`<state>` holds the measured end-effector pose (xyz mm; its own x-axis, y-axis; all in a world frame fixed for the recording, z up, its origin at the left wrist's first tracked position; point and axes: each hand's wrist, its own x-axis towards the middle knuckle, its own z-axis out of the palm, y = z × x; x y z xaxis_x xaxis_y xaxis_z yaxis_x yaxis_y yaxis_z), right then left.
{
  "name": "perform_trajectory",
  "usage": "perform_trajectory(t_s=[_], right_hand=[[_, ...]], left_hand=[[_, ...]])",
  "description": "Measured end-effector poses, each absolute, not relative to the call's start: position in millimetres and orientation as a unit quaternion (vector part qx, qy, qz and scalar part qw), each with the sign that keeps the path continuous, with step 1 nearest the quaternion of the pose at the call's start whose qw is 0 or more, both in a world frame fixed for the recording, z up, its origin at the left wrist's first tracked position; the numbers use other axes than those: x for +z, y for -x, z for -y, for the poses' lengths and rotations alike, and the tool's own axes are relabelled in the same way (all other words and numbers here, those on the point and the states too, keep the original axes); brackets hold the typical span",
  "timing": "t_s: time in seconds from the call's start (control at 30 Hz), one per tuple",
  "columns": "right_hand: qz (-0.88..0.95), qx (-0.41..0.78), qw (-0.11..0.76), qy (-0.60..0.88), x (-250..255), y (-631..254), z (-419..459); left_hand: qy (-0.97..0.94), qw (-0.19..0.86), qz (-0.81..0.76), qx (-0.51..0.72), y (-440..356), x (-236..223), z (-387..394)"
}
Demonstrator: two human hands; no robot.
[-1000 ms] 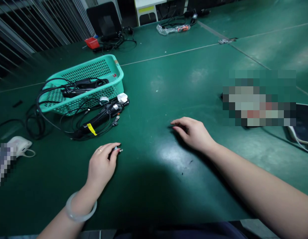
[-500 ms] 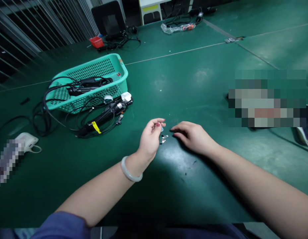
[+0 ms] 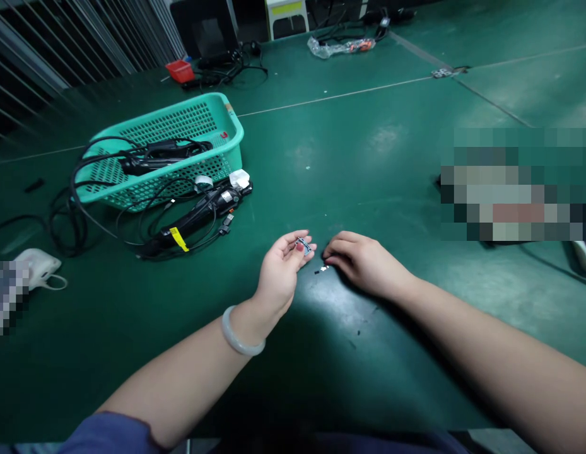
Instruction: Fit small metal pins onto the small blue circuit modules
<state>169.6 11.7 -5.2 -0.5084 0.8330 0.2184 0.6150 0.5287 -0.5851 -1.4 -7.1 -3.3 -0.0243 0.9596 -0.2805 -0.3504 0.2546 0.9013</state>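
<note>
My left hand (image 3: 283, 268) is raised a little over the green table (image 3: 321, 157), fingers curled, pinching a small flat grey part (image 3: 303, 244) at the fingertips. My right hand (image 3: 363, 261) lies palm down just to its right, fingers bent, fingertips touching the mat beside a tiny black and white piece (image 3: 322, 270). I cannot make out whether anything is under its fingers. A pale bangle (image 3: 238, 337) circles my left wrist.
A teal mesh basket (image 3: 217, 123) with black cables stands at the left, a black tool with a yellow tag (image 3: 193, 221) in front of it. A white object (image 3: 40, 265) lies far left. Cables, a red box (image 3: 180, 70) and a plastic bag (image 3: 337, 45) lie at the back.
My left hand swept from the near left to beside my right hand, carrying the small part. Tiny pieces now lie between the hands. The right hand stayed put.
</note>
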Motion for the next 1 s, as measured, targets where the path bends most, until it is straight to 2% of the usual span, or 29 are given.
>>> perform_trajectory(t_s=[0.27,0.4,0.53,1.0], right_hand=[[0.733,0.317,0.366,0.477,2.8,-170.4,-8.0],[0.691,0.349,0.401,0.490,5.1,-165.2,-2.7],[0.609,0.432,0.434,0.503,5.2,-161.1,0.8],[0.567,0.514,0.386,0.515,11.9,-159.5,-2.6]], left_hand=[[-0.356,0.642,-0.479,0.482,0.9,-0.6,8.8],[-0.358,0.654,-0.473,0.469,0.8,-1.4,10.2],[-0.365,0.661,-0.457,0.470,1.0,-3.0,10.7],[-0.390,0.656,-0.456,0.457,2.1,-0.8,12.0]])
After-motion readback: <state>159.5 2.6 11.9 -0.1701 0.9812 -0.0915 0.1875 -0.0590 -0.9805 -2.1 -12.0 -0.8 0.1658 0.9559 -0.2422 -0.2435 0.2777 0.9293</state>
